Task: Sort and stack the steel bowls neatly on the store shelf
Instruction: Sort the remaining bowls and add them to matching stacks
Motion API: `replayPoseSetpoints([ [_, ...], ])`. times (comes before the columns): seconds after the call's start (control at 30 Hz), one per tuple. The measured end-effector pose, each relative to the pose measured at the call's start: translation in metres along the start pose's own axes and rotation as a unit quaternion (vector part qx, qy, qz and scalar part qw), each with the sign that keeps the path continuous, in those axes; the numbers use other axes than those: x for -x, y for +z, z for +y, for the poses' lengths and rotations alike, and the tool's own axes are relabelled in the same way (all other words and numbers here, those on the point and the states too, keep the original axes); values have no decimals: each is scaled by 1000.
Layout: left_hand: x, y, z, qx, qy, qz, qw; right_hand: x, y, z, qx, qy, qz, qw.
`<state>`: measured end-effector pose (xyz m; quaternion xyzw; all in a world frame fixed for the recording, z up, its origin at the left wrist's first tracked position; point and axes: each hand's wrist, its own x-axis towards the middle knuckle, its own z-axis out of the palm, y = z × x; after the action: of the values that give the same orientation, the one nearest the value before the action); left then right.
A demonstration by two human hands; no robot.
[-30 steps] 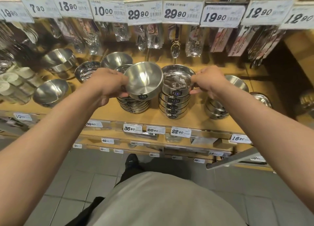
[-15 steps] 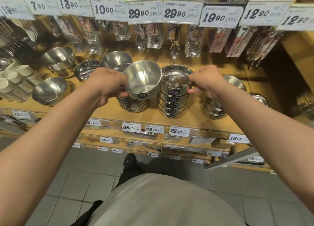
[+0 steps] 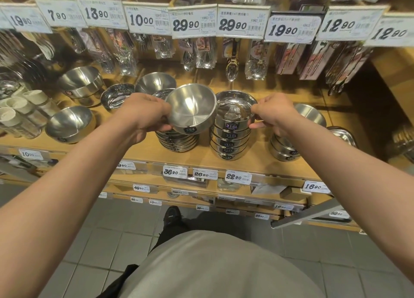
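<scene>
- Fingers of the left hand (image 3: pixel 143 116) clamp the rim of a 304-labelled bowl (image 3: pixel 192 109), tilted above the low stack (image 3: pixel 179 141), probably to read its grade.
- The right hand (image 3: pixel 272 114) pinches the top rim of the 316L stack (image 3: pixel 231 127), steadying it on the shelf (image 3: pixel 246 156).
- Loose bowls (image 3: pixel 69 124) remain left, apparently unsorted.

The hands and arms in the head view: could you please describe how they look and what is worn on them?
The left hand and right hand are bare: no gloves, rings, watch or bracelets show. Both forearms are uncovered, with no sleeves visible. A grey top shows below.
</scene>
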<state>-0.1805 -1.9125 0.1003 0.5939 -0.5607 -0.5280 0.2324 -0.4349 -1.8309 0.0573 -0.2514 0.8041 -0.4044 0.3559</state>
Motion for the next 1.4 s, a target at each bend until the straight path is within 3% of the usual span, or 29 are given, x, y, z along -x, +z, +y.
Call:
replayPoseSetpoints([
  [0.23,-1,6,3,0,3,-8,1000,3,-5,-2,15,-1,-7,1000],
  [0.5,0,16,16,-2,19,-29,999,10,-29,-3,31,-39,60,997],
  [0.63,-1,34,28,-15,36,-72,997,22,-45,-3,27,-51,66,996],
  [0.9,-8,70,61,-82,90,-177,977,61,-79,4,-47,-61,-19,997],
  [1.1,-4,112,81,-137,136,-276,942,72,-108,12,-133,-42,10,990],
  [1.27,-1,156,87,-171,150,-251,941,52,-131,27,-149,-63,23,987],
  [1.4,0,194,83,-101,122,-199,967,24,-149,45,-164,-83,39,982],
])
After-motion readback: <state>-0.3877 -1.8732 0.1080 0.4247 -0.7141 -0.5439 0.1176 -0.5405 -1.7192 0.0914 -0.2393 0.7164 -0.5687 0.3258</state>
